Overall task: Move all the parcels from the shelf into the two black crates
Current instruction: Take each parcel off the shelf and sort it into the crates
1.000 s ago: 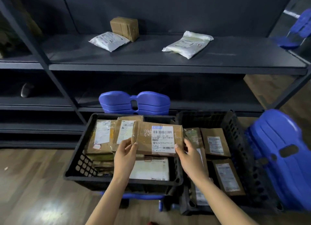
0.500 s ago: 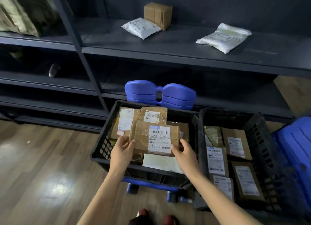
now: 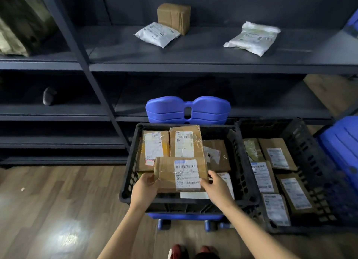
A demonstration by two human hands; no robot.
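I hold a brown cardboard parcel [image 3: 166, 173] with a white barcode label over the near part of the left black crate [image 3: 126, 173]. My left hand [image 3: 145, 187] grips its left end and my right hand [image 3: 217, 187] its right end. Under and behind it the crate holds several brown parcels. The right black crate [image 3: 310, 148] holds several flat labelled parcels. On the dark shelf [image 3: 203, 51] remain a brown box [image 3: 174, 17], a white bag [image 3: 157, 33] in front of it, and a second white bag [image 3: 251, 37] to the right.
The left crate rests on a blue plastic chair [image 3: 188, 109]. Another blue chair [image 3: 342, 148] stands at the far right. A grey upright post [image 3: 81, 55] divides the shelving. A green-grey bundle [image 3: 17, 28] lies on the upper left shelf. Wooden floor [image 3: 58, 210] spreads to the left.
Both hands have lowered the brown parcel toward the near side of the left crate. The view has shifted left and down, so my shoes show at the bottom.
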